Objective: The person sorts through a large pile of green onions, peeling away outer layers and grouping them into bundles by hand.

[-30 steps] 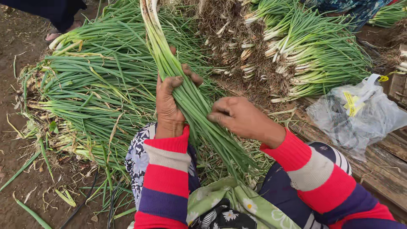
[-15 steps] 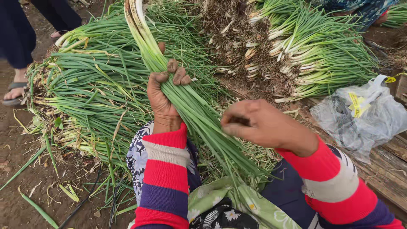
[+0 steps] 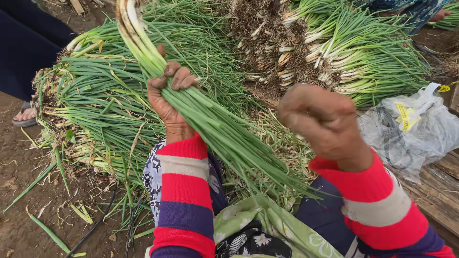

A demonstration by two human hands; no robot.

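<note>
the left hand [image 3: 168,98] grips a bunch of green onions [image 3: 201,112] slanting above the lap, over the heaped onions [image 3: 95,95] on the ground, while the right hand [image 3: 321,119] hovers beside it, closed in a fist, apparently empty.

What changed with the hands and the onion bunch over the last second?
The right hand let go of the bunch of green onions and lifted off to the right, closed in a fist. The left hand kept its grip and raised the bunch slightly. The piles behind stayed put.
</note>
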